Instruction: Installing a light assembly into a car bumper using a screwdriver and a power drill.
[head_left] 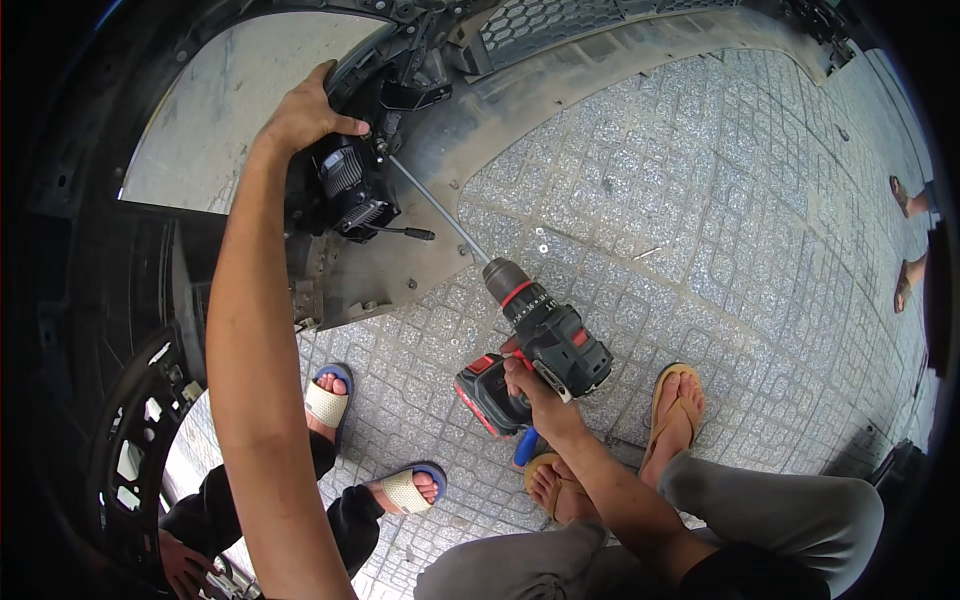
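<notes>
My right hand (540, 392) is wrapped round the handle of a black and red cordless drill (555, 335). From the drill's chuck a long thin driver bit (437, 207) runs up and left, its tip at a small fastener beside a black finned unit (350, 185). That unit has a short cable with a plug (405, 233) and sits in the inner side of a dark car bumper (430, 140). My left hand (300, 115) grips the unit's upper side, thumb stretched toward the bit's tip. Its other fingers are mostly hidden.
Another person's sandalled foot (410, 487) is at lower left, with that person's hand (185, 565) by a black slotted panel (140, 440). Small washers (542, 240) lie on the paving (650, 190). Someone else's feet (903, 285) stand at far right.
</notes>
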